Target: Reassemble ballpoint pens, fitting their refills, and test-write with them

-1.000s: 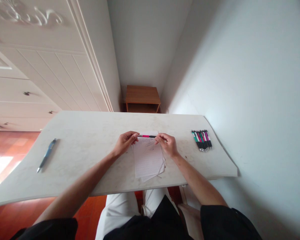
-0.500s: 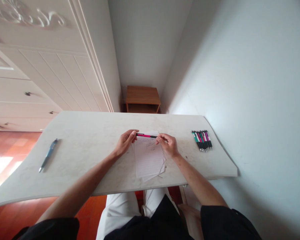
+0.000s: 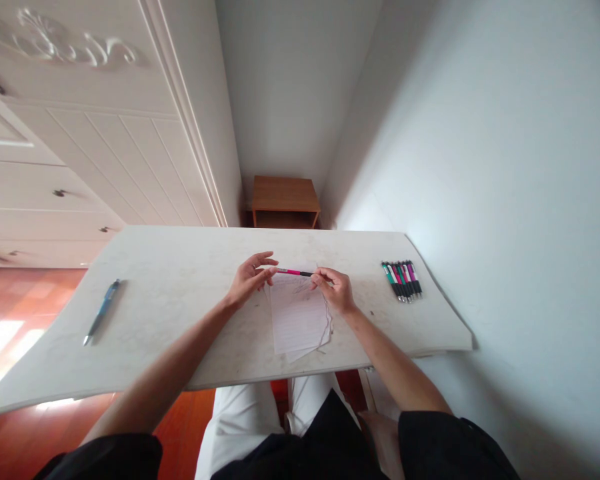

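Note:
A pink pen (image 3: 293,272) lies level just above a small stack of lined paper sheets (image 3: 299,319) in the middle of the white table (image 3: 180,320). My right hand (image 3: 334,289) pinches the pen's right end. My left hand (image 3: 250,277) is at the pen's left end, its fingers now spread, with the fingertips still touching the tip. Both hands hover over the top edge of the sheets.
A row of several pens (image 3: 403,280) in green, pink and black lies at the table's right, near the wall. A blue pen (image 3: 101,311) lies alone at the far left. A wooden side table (image 3: 285,200) stands beyond the table. White cabinet doors (image 3: 80,133) fill the left.
My left hand's fingers have loosened from a closed pinch on the pen's left end and now spread. My right hand and the pen have stayed in place.

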The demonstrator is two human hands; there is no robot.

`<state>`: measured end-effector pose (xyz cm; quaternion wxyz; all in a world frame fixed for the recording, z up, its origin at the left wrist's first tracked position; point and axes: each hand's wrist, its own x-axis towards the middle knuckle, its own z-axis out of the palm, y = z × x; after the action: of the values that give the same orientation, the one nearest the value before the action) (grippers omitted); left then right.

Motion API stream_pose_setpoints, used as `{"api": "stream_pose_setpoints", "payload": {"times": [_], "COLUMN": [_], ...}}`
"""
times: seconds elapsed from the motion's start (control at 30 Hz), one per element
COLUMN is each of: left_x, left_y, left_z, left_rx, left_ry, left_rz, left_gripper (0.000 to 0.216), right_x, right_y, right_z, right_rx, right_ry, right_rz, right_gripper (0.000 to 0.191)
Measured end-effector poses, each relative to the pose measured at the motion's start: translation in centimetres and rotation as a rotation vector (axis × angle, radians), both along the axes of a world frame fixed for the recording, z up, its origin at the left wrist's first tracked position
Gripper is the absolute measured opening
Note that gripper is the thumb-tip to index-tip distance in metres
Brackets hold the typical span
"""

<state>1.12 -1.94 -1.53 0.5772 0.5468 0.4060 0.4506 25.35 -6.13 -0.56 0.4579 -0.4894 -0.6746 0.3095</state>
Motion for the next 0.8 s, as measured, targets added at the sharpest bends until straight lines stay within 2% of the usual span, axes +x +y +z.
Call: {"api": "stream_pose_setpoints", "payload": {"times": [0.1, 0.27, 0.4, 0.53, 0.8], "left_x": [0.1, 0.01, -0.29, -0.48, -0.66], "left_y": [0.1, 0.27, 0.27, 0.29, 0.51], "left_z": [0.0, 0.07, 0.34, 0.21, -0.34], "left_rx": [0.017, 0.013, -0.031, 0.014, 0.083], "left_ry": [0.065, 0.132, 0.142, 0.13, 0.119], "left_rz": [0.036, 0.021, -0.065, -0.065, -0.011], "left_gripper": [0.05, 0.051, 0.051, 0.045, 0.06], "right_x": [-0.45, -0.98, -0.81, -0.64, -0.65], "right_y": [-0.15, -0.3, -0.17, -0.04, 0.02], "right_z": [-0.05, -0.35, -0.61, -0.83, -0.85], "right_rx": [0.001, 0.029, 0.043, 0.048, 0.033], "right_ry": [0.012, 0.016, 0.028, 0.038, 0.077], "right_rz": [0.013, 0.016, -0.029, -0.043, -0.042], "right_gripper": [0.03, 0.029, 0.027, 0.026, 0.026]}}
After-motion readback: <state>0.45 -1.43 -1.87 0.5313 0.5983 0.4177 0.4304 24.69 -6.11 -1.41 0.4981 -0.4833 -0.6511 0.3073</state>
